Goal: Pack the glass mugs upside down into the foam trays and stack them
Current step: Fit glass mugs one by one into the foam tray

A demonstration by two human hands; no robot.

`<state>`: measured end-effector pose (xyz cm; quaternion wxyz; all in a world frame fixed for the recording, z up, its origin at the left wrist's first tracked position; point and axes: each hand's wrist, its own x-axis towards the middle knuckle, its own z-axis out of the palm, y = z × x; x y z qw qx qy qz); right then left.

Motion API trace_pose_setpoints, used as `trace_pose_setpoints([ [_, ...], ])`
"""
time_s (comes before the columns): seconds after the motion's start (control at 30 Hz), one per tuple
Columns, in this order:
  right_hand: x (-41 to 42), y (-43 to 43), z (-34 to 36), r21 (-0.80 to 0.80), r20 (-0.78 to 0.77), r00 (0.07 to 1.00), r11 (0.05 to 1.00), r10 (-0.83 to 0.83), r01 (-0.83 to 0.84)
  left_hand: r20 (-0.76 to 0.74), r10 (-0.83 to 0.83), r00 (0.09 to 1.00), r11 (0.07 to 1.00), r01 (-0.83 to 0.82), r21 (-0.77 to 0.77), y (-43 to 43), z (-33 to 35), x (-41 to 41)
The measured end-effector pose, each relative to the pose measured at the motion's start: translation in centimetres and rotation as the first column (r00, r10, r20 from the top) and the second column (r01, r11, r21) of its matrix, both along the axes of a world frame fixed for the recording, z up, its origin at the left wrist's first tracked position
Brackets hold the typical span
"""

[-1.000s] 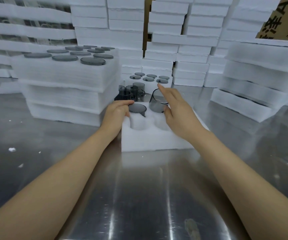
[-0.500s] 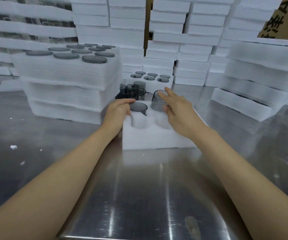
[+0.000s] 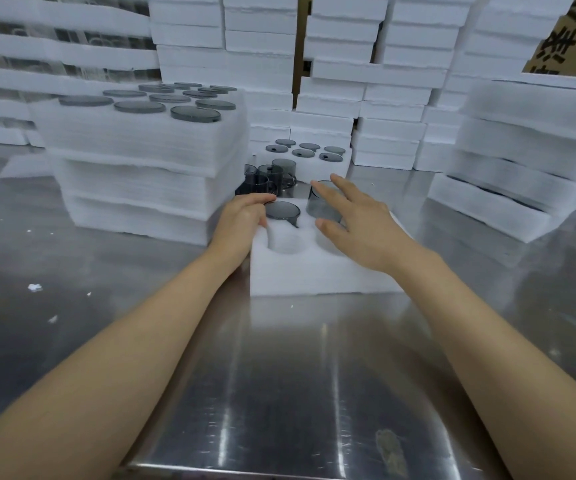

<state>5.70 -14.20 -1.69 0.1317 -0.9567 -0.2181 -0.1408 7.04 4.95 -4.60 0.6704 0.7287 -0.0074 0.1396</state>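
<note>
Two smoked-glass mugs going into the near foam tray

The near foam tray lies on the steel table, and both hands are at its far row. In the tray's far-left pocket the left mug sits upside down, sunk until only its flat dark base shows above the foam. The left hand rests against the tray's left edge, its index finger and thumb curled round the left rim of that base. In the far-right pocket the right mug is also upside down but stands well proud of the foam. The right hand is spread over it with straight fingers, index tip on the far edge of the base and thumb by its near side, not closed round it. The tray's near-left pocket holds nothing; the near-right one is hidden under the right hand.

Just beyond the tray stands a cluster of loose mugs, and behind them a small filled tray. To the tray's left rises a stack of filled trays with mug bases showing on top. More foam stacks stand farther behind the tray, and a cardboard box sits far off to its right
</note>
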Motion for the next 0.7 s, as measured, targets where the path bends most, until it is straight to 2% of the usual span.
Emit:
trace_pose_setpoints([
  [0.17,0.4,0.2,0.1,-0.007,-0.098,0.995,1.0,-0.009,0.009,0.011,0.001,1.0,1.0,-0.001,-0.002,0.1,-0.1,0.1],
  [0.33,0.9,0.1,0.2,-0.182,-0.215,0.975,0.983,-0.05,0.01,0.015,-0.001,1.0,1.0,0.001,0.005,0.1,-0.3,0.4],
  [0.47,1.1,0.2,0.5,-0.279,-0.235,0.968,0.96,-0.083,0.015,0.02,-0.005,1.0,1.0,0.005,0.01,0.2,-0.4,0.4],
  [0.63,0.9,0.3,0.5,-0.204,-0.252,0.967,0.979,-0.047,-0.006,0.012,-0.027,1.0,1.0,0.027,0.0,0.3,-0.2,-0.1],
  [0.7,1.0,-0.8,1.0,-0.018,-0.361,0.932,0.999,0.022,-0.031,0.002,-0.025,1.0,1.0,0.025,0.007,0.4,-0.2,0.0],
])
